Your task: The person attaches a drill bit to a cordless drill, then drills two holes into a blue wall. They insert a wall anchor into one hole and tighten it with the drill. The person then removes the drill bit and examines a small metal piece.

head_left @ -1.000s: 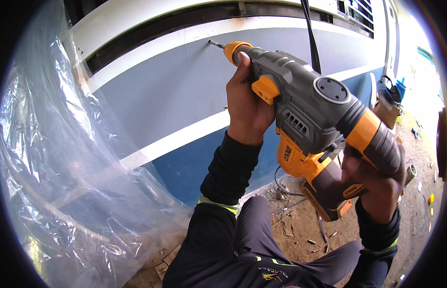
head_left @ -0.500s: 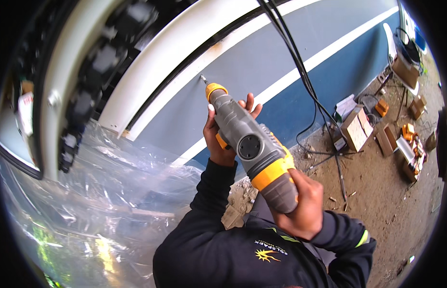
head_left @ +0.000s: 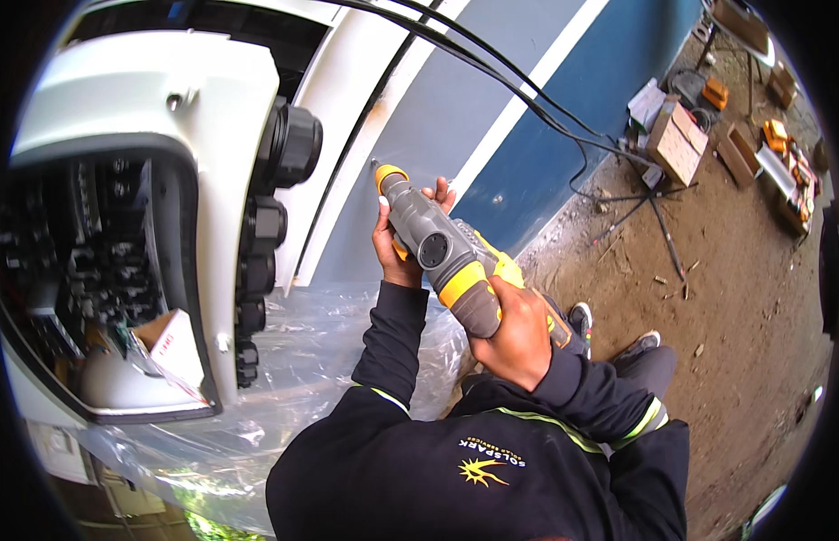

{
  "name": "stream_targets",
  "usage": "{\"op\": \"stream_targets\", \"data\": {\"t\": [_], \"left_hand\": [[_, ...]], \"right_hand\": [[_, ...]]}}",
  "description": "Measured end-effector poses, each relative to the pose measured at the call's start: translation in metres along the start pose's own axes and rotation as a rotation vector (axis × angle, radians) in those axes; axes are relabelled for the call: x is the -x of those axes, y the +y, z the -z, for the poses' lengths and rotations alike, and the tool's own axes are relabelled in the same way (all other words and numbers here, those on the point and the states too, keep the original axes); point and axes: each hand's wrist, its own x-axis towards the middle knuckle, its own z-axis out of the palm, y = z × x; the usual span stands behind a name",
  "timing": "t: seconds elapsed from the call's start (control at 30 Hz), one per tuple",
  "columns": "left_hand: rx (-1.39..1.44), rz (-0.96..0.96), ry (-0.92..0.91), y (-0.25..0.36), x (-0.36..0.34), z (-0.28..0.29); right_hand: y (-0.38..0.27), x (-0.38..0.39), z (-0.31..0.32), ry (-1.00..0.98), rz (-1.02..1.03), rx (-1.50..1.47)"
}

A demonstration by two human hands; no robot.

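A grey and yellow rotary hammer drill (head_left: 415, 212) slants across the middle of the view, its nose up and to the left. The short visible length of its bit meets the grey part of the painted wall (head_left: 433, 126), close to a white trim strip; how deep the tip sits I cannot tell. My left hand (head_left: 394, 248) supports the front of the tool from below, thumb on one side and fingertips showing on the other. At the rear, my right hand (head_left: 520, 332) grips the drill; its fingers are partly hidden.
Left of me stands an open white electrical enclosure (head_left: 235, 117) with black cable glands (head_left: 293, 144). Clear plastic sheeting (head_left: 338, 347) hangs below. Black cables (head_left: 492, 59) cross above the drill. On the dirt floor at right are a cardboard box (head_left: 677, 140) and an open tool box (head_left: 789, 185).
My view has swung, bringing the enclosure's opening and my shoes into sight. The drill's nose now appears closer to the wall, with less bit showing. Both hands keep their hold.
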Motion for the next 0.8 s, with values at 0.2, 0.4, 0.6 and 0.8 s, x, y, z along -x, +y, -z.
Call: {"op": "stream_targets", "data": {"t": [0.2,0.4,0.6,0.8], "left_hand": [[0.079,0.048,0.055,0.001,-0.014,0.003],[0.036,0.057,0.006,-0.001,-0.005,0.007],[0.009,0.08,0.139,0.012,-0.009,0.005],[0.032,0.092,0.115,-0.001,-0.008,0.003]], "right_hand": [[0.003,-0.013,0.015,0.029,-0.031,0.005],[0.002,-0.002,0.012,-0.102,-0.036,-0.01],[-0.002,-0.005,-0.003,0.099,-0.093,-0.053],[0.001,-0.004,0.015,0.077,-0.113,-0.073]]}}
